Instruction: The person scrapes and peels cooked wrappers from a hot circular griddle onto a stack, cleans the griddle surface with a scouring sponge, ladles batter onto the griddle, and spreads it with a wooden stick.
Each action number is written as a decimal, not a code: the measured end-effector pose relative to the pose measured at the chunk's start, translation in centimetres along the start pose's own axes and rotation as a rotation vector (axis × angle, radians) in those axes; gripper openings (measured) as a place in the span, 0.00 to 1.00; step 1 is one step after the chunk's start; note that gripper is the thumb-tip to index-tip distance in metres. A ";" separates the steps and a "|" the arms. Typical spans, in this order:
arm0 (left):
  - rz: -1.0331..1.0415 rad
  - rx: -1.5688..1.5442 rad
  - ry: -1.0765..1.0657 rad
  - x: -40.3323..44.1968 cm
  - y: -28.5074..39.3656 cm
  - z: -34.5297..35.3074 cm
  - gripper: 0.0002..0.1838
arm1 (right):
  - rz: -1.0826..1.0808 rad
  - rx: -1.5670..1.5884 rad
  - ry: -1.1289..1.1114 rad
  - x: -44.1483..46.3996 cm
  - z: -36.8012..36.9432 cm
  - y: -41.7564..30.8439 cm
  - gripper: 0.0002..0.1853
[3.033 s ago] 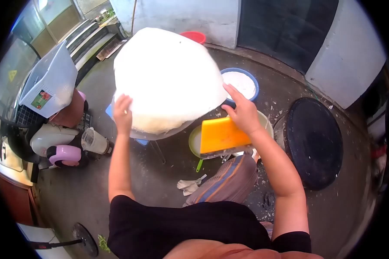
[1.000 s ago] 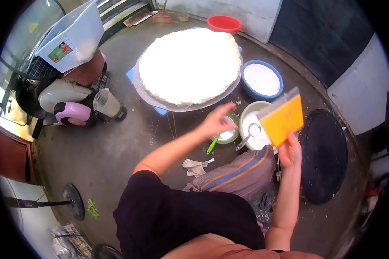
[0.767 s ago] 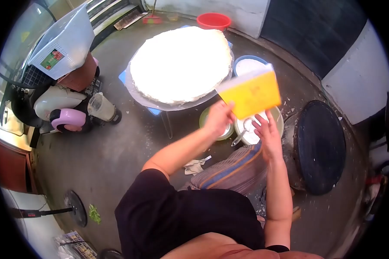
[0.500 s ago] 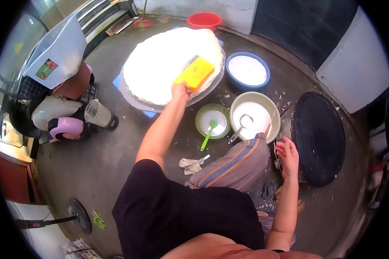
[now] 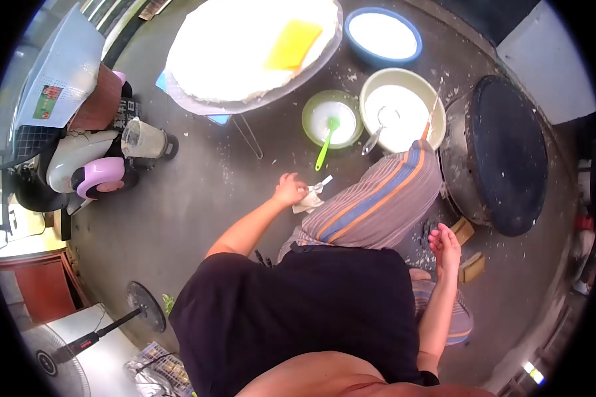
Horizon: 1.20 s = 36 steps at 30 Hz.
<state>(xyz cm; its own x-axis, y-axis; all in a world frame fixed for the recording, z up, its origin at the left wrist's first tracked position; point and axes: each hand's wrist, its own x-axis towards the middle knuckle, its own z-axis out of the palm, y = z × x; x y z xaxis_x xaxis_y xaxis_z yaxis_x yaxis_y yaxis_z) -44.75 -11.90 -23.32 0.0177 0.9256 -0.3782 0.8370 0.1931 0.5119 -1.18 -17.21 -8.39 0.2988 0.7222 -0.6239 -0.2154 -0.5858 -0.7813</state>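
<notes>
My left hand [image 5: 290, 190] is low over the floor at the left edge of a crumpled beige cloth [image 5: 308, 200], its fingers bent and somewhat apart; whether they touch the cloth is unclear. My right hand [image 5: 445, 246] hangs empty beside my knee, fingers loosely curled and apart. On the white mass [image 5: 238, 53] covering the round table [image 5: 245, 106] lies the yellow scraper [image 5: 295, 45]. A green bowl [image 5: 306, 126] holds white liquid and a green-handled brush [image 5: 324, 147]. Beside it, a cream basin [image 5: 437, 106] of white batter holds a metal ladle [image 5: 373, 140].
A blue basin [image 5: 416, 49] with white contents stands beyond the bowls. To the right is a large black round lid or griddle [image 5: 513, 155], with wooden blocks [image 5: 471, 267] near it. At the left are a blue basket [image 5: 63, 73], a cup [image 5: 142, 140] and a fan [image 5: 56, 360].
My left hand has let go of the yellow scraper on the white mass and come down to the cloth. My right hand has stayed beside my knee. The view has tilted downward.
</notes>
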 end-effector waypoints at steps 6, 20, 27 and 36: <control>0.014 0.428 -0.528 -1.0 -0.5 3.1 0.19 | -0.018 -0.023 0.005 -1.7 0.5 -0.3 0.15; 0.072 0.318 -0.536 2.7 -0.5 1.1 0.18 | -0.076 -0.007 -0.004 -3.4 0.3 -0.7 0.16; 0.531 -0.659 -0.387 -3.5 10.5 -12.1 0.06 | -0.434 -0.174 -0.151 -6.1 4.1 -5.6 0.15; 1.255 -0.729 -0.536 -12.2 23.8 -20.4 0.10 | -0.946 -0.470 -0.789 -12.8 13.3 -9.4 0.54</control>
<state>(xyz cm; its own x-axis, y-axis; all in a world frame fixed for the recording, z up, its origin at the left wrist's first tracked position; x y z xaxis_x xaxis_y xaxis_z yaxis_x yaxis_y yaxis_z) -36.25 -11.95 9.23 0.8017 0.4186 0.4268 -0.3013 -0.3337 0.8932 -15.32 -16.07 6.69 -0.4988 0.8462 0.1873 0.1652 0.3050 -0.9379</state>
